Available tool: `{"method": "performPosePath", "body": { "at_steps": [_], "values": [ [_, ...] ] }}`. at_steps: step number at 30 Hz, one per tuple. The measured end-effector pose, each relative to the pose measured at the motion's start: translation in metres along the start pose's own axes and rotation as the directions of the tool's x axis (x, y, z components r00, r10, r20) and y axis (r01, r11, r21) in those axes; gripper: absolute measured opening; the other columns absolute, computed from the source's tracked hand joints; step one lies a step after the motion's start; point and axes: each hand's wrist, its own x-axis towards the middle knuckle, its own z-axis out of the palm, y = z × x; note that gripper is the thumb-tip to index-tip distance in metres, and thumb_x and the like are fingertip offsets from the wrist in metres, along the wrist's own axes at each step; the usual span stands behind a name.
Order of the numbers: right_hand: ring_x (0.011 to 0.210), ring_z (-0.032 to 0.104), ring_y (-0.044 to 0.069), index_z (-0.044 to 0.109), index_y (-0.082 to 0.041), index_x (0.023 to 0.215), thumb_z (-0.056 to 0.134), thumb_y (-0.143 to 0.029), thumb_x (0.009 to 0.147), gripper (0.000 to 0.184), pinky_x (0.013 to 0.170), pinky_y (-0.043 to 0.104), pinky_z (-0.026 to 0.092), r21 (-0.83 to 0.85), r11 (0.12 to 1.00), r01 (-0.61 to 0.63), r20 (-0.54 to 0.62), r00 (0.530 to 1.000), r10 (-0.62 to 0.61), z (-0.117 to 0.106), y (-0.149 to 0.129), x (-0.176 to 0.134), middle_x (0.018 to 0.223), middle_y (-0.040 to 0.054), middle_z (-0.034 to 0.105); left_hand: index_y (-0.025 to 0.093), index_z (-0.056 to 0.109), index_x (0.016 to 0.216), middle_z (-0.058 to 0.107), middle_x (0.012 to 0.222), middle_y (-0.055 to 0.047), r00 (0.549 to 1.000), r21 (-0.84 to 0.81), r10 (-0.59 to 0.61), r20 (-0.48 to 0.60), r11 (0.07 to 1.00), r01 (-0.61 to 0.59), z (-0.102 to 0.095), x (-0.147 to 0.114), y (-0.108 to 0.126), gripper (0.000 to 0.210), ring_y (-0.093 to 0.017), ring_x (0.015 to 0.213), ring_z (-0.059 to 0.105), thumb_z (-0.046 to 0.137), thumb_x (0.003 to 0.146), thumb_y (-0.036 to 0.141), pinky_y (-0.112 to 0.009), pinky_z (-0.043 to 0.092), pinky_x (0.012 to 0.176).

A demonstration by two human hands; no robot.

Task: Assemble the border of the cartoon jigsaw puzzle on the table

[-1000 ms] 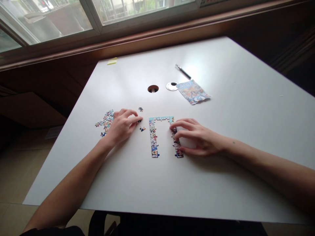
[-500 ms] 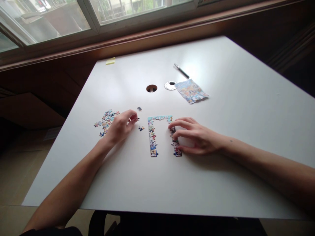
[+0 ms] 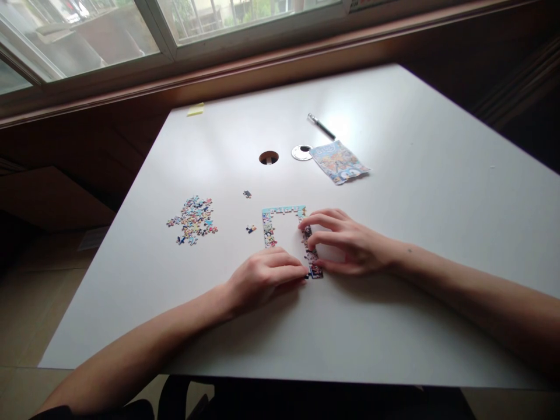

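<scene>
A partly joined jigsaw puzzle border (image 3: 283, 209) lies on the white table, its top and two sides showing. My left hand (image 3: 269, 274) is closed on a small dark puzzle piece (image 3: 307, 276), at the lower right corner of the border. That hand covers the lower left part of the border. My right hand (image 3: 345, 242) rests with fingers apart and curved, fingertips touching the right side of the border. Two loose pieces, one dark (image 3: 247, 194) and one dark with light and yellow patches (image 3: 251, 229), lie left of the border.
A heap of loose puzzle pieces (image 3: 195, 219) lies on the left of the table (image 3: 371, 332). Further back are a printed picture sheet (image 3: 340, 162), a black pen (image 3: 321, 125), a round metal cover (image 3: 301, 153), a cable hole (image 3: 268, 158) and a yellow sticky note (image 3: 195, 109).
My left hand has moved right and toward me, from beside the heap to the border's lower right corner, carrying a puzzle piece. My right hand has stayed in place.
</scene>
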Motion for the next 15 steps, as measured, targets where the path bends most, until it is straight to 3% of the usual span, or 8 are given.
{"method": "performPosePath", "body": {
  "at_steps": [5, 15],
  "values": [
    [0.121, 0.048, 0.030, 0.064, -0.024, 0.102, 0.066, -0.029, 0.084, 0.020, 0.103, 0.051, 0.040, -0.002, 1.000, -0.012, 0.003, 1.000, 0.012, 0.0003, -0.0001, 0.0005, 0.128, 0.0113, 0.058, 0.017, 0.072, 0.097, 0.073, 0.093, -0.006, 0.997, 0.157, 0.072, 0.002, 0.985, -0.072, 0.0043, 0.0058, 0.0003, 0.009, -0.017, 0.084, 0.060, 0.065, 0.093, 0.021, -0.031, 0.054, 0.078],
    [0.121, 0.048, 0.029, 0.064, -0.024, 0.103, 0.066, -0.029, 0.084, 0.019, 0.104, 0.050, 0.040, 0.005, 1.000, -0.013, 0.003, 1.000, 0.013, -0.0003, -0.0014, 0.0014, 0.127, 0.0108, 0.058, 0.017, 0.071, 0.093, 0.070, 0.092, -0.006, 0.998, 0.189, 0.026, 0.050, 0.981, -0.035, 0.0037, 0.0054, 0.0007, 0.013, -0.016, 0.085, 0.058, 0.059, 0.096, 0.019, -0.030, 0.051, 0.080]
  ]
}}
